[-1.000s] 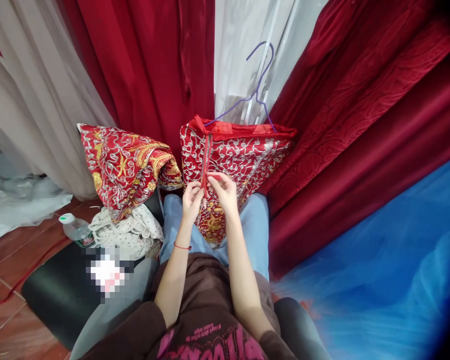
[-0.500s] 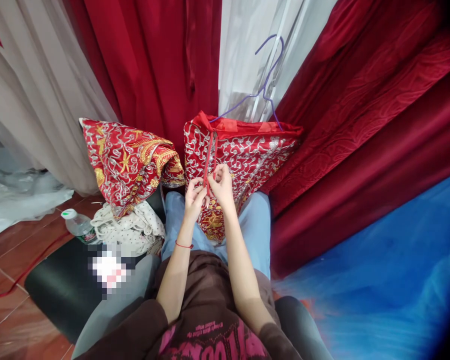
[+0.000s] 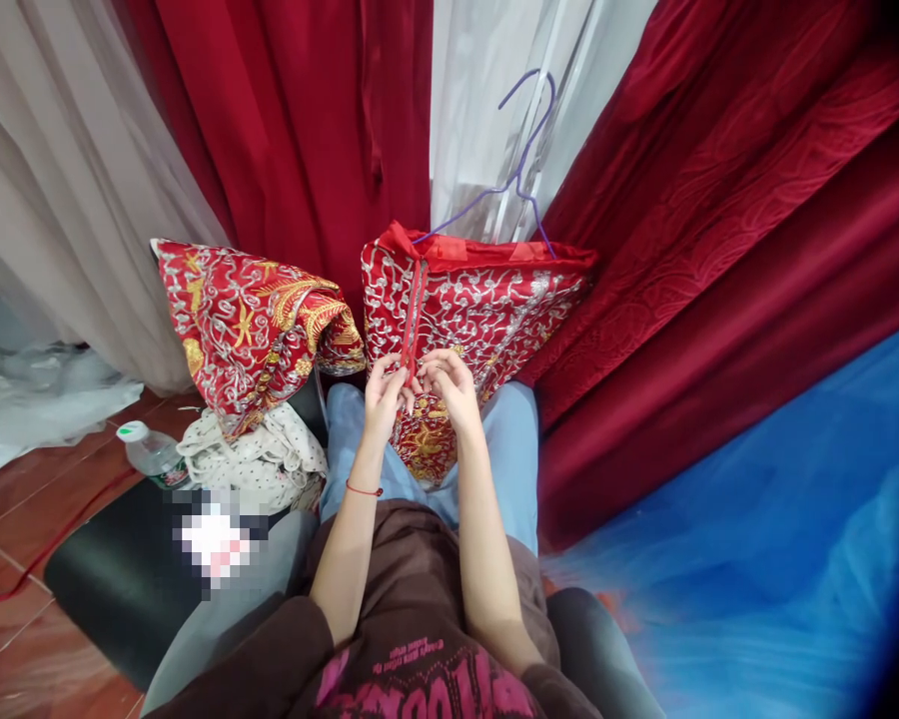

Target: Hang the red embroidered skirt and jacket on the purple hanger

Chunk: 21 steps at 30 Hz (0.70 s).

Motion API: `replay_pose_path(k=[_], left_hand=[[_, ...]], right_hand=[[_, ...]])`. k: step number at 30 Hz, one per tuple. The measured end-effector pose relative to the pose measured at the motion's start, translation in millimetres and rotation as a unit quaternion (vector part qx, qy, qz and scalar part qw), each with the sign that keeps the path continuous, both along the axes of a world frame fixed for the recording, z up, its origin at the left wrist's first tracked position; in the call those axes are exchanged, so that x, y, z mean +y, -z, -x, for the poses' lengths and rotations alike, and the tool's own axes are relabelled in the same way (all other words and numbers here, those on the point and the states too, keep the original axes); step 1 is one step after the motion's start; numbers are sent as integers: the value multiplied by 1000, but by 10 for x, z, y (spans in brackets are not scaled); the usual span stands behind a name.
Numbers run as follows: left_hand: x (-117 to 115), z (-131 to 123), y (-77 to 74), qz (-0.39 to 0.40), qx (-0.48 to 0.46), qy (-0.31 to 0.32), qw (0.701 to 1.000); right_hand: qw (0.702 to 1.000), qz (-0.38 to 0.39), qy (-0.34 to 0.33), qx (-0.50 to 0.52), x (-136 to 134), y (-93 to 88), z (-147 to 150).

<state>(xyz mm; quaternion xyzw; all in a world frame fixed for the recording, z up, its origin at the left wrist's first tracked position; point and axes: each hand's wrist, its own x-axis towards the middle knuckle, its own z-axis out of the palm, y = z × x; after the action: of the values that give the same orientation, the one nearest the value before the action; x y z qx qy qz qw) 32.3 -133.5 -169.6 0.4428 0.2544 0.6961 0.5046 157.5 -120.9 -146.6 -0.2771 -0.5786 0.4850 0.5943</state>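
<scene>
A red skirt-like garment point(image 3: 486, 300) with silver and gold embroidery hangs from a purple wire hanger point(image 3: 522, 165) and reaches down between my knees. Down its left part runs a doubled narrow red strip point(image 3: 414, 315), a ribbon or zip edge. My left hand point(image 3: 385, 397) pinches the lower end of this strip between thumb and fingers. Just right of it, my right hand point(image 3: 453, 387) is closed with bent fingers, its tips close to the strip. Whatever is between those fingertips is hidden or too small to name.
Another embroidered red cloth point(image 3: 251, 320) drapes at the left, above a white dotted cloth point(image 3: 259, 449). A plastic bottle point(image 3: 152, 451) stands by a black seat point(image 3: 112, 574). Red curtains point(image 3: 292, 130) hang ahead and to the right; blue fabric point(image 3: 779, 559) spreads at lower right.
My right hand has moved down and slightly right, off the upper part of the strip. My left hand keeps its pinch. The strip's two sides now lie closer together.
</scene>
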Motion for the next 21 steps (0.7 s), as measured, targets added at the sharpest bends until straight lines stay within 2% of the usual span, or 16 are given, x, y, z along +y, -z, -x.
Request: replay_pose_path(k=[9, 12, 18, 21], left_hand=[[-45, -28, -84, 21, 10, 9, 1000], [-56, 27, -88, 22, 35, 25, 999], [-77, 97, -83, 16, 76, 96, 992], [-46, 170, -72, 21, 86, 77, 993]], right_hand=[[999, 21, -26, -41, 11, 95, 150], [997, -15, 18, -68, 20, 128, 165], [985, -83, 83, -128, -1, 159, 154], [974, -82, 160, -135, 17, 200, 75]])
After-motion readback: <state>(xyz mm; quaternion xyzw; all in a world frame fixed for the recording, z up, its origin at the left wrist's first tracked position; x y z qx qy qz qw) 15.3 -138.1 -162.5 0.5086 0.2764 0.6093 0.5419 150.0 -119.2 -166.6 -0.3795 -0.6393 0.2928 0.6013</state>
